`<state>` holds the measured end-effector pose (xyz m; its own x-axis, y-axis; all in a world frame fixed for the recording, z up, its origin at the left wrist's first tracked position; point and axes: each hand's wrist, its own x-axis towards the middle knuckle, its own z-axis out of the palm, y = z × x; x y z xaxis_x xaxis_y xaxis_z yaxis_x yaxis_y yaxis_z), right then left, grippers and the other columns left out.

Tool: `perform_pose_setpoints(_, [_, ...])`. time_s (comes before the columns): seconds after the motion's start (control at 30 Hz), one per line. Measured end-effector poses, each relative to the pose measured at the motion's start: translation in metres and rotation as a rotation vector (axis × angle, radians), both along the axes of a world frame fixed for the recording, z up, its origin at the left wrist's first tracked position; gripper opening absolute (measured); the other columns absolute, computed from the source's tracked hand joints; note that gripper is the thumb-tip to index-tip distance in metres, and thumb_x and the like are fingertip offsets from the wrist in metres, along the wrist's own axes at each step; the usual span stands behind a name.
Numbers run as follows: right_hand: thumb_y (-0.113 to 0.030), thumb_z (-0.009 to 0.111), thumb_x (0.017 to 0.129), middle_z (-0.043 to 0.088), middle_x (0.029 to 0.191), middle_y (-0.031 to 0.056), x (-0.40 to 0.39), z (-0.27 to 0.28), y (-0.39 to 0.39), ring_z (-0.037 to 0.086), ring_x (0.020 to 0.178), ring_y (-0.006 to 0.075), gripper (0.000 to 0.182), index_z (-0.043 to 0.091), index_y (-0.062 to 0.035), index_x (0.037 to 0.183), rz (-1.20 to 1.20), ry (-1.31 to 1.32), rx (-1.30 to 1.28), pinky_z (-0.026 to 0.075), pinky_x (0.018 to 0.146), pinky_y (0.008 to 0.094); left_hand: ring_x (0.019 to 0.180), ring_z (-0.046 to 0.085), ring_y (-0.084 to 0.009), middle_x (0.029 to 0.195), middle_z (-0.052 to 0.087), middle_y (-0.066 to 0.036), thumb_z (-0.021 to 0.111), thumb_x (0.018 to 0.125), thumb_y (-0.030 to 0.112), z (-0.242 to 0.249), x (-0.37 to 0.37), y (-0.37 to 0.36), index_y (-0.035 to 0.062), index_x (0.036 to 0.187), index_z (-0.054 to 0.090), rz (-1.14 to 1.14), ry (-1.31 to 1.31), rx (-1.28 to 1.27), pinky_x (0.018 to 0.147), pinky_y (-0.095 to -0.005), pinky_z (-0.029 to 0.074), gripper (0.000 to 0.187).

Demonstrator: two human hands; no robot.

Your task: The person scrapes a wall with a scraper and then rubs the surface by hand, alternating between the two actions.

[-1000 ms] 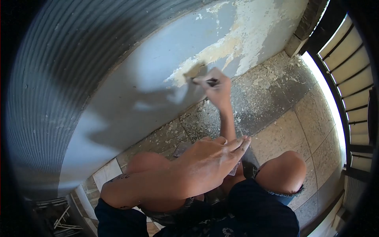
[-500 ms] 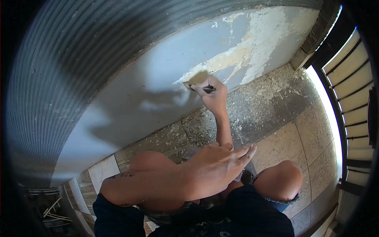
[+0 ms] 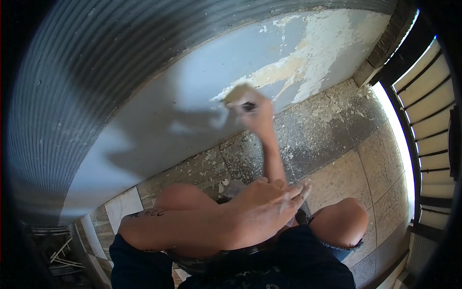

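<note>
My right hand [image 3: 257,113], blurred by motion, is closed around a scraper [image 3: 240,92] against the lower wall. The tool has a wide, flat tan-looking blade and a dark part showing between my fingers. Its blade lies at the left end of a patch of peeled paint [image 3: 276,74] on the pale blue-grey wall [image 3: 202,82]. My left hand [image 3: 274,200] lies across my right forearm near the elbow, palm down, fingers stretched out and dusty. It holds nothing that I can see.
Paint flakes [image 3: 308,130] litter the floor tiles along the wall's foot. Corrugated grey cladding [image 3: 110,53] covers the wall above. A barred metal gate [image 3: 428,130] stands at the right. My bent knees [image 3: 339,219] flank my arms. A white tile piece [image 3: 122,207] leans at the lower left.
My right hand has shifted slightly left with the scraper, and the blade's angle has changed. My left hand has moved a little, staying across the right forearm.
</note>
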<state>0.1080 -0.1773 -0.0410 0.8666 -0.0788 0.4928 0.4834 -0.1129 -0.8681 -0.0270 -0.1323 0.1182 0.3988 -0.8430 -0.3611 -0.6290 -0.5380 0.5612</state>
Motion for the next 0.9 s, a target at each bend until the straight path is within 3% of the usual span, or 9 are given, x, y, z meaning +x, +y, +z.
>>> perform_pose_setpoints(0.17, [-0.003, 0.079, 0.070, 0.063, 0.072, 0.0000, -0.001, 0.001, -0.004, 0.055, 0.061, 0.0055, 0.012, 0.068, -0.0039, 0.075, 0.004, -0.059, -0.034, 0.043, 0.053, 0.0232, 0.091, 0.060, -0.0283, 0.116, 0.057, -0.021, 0.056, 0.083, 0.005, -0.007, 0.000, -0.003, -0.0112, 0.139, 0.031, -0.005, -0.059, -0.060, 0.076, -0.0366, 0.054, 0.064])
perform_pose_setpoints(0.27, [-0.005, 0.080, 0.072, 0.065, 0.074, 0.0023, -0.004, -0.005, -0.021, 0.058, 0.064, 0.0062, 0.014, 0.067, -0.0022, 0.076, -0.008, 0.087, -0.012, 0.046, 0.056, 0.0242, 0.088, 0.061, -0.0292, 0.113, 0.059, -0.022, 0.056, 0.081, 0.004, 0.004, 0.002, -0.001, -0.0107, 0.140, 0.030, 0.015, 0.001, 0.008, 0.076, -0.0374, 0.054, 0.066])
perform_pose_setpoints(0.4, [-0.002, 0.078, 0.075, 0.066, 0.076, 0.0067, 0.003, -0.002, -0.027, 0.059, 0.068, 0.0058, 0.013, 0.066, 0.0004, 0.076, 0.014, 0.129, 0.193, 0.048, 0.059, 0.0236, 0.086, 0.061, -0.0299, 0.108, 0.060, -0.023, 0.056, 0.082, 0.005, -0.005, -0.001, 0.005, -0.0104, 0.141, 0.030, 0.065, -0.088, -0.103, 0.076, -0.0380, 0.054, 0.066])
perform_pose_setpoints(0.47, [-0.002, 0.075, 0.073, 0.063, 0.071, 0.0085, 0.002, 0.010, -0.006, 0.057, 0.058, 0.0115, 0.009, 0.066, -0.0015, 0.073, -0.004, 0.036, 0.019, 0.042, 0.053, 0.0253, 0.087, 0.061, -0.0299, 0.115, 0.058, -0.023, 0.056, 0.081, 0.005, 0.008, 0.004, 0.001, -0.0110, 0.140, 0.032, 0.041, -0.004, -0.048, 0.075, -0.0375, 0.054, 0.066])
perform_pose_setpoints(0.5, [0.000, 0.071, 0.075, 0.064, 0.072, 0.0091, 0.003, 0.013, -0.014, 0.059, 0.060, 0.0133, 0.006, 0.066, -0.0020, 0.074, 0.030, -0.001, -0.028, 0.044, 0.054, 0.0263, 0.087, 0.061, -0.0299, 0.115, 0.058, -0.023, 0.056, 0.081, 0.005, 0.004, 0.004, 0.000, -0.0110, 0.140, 0.032, 0.041, -0.002, -0.043, 0.075, -0.0375, 0.054, 0.066])
perform_pose_setpoints(0.6, [0.000, 0.073, 0.076, 0.066, 0.079, 0.0075, -0.003, 0.007, -0.032, 0.061, 0.065, 0.0097, 0.012, 0.068, 0.0022, 0.086, -0.016, 0.094, 0.104, 0.047, 0.058, 0.0222, 0.088, 0.061, -0.0300, 0.123, 0.054, -0.024, 0.056, 0.079, 0.004, -0.003, 0.005, -0.002, -0.0120, 0.139, 0.032, 0.010, 0.020, -0.070, 0.075, -0.0371, 0.054, 0.066])
perform_pose_setpoints(0.63, [0.003, 0.072, 0.074, 0.067, 0.086, 0.0086, -0.005, 0.011, -0.028, 0.062, 0.069, 0.0091, 0.013, 0.068, 0.0020, 0.086, 0.143, 0.082, 0.091, 0.049, 0.061, 0.0233, 0.088, 0.061, -0.0302, 0.126, 0.052, -0.024, 0.056, 0.078, 0.002, -0.002, 0.003, -0.002, -0.0128, 0.138, 0.032, 0.007, 0.010, -0.076, 0.074, -0.0372, 0.055, 0.067])
perform_pose_setpoints(0.8, [0.003, 0.072, 0.075, 0.066, 0.087, 0.0081, -0.004, 0.015, -0.015, 0.058, 0.066, 0.0067, 0.008, 0.065, -0.0005, 0.074, -0.023, -0.112, -0.004, 0.046, 0.058, 0.0219, 0.083, 0.064, -0.0333, 0.132, 0.048, -0.025, 0.053, 0.076, 0.000, -0.004, 0.007, -0.012, -0.0155, 0.137, 0.032, -0.063, -0.026, -0.006, 0.070, -0.0372, 0.057, 0.066])
perform_pose_setpoints(0.9, [0.001, 0.077, 0.071, 0.065, 0.082, 0.0083, -0.007, 0.013, -0.035, 0.058, 0.066, 0.0106, 0.017, 0.068, 0.0020, 0.086, 0.031, 0.165, 0.154, 0.046, 0.060, 0.0227, 0.081, 0.065, -0.0346, 0.134, 0.047, -0.026, 0.054, 0.077, 0.001, -0.003, 0.006, -0.012, -0.0150, 0.136, 0.033, -0.030, -0.037, -0.066, 0.070, -0.0370, 0.057, 0.065])
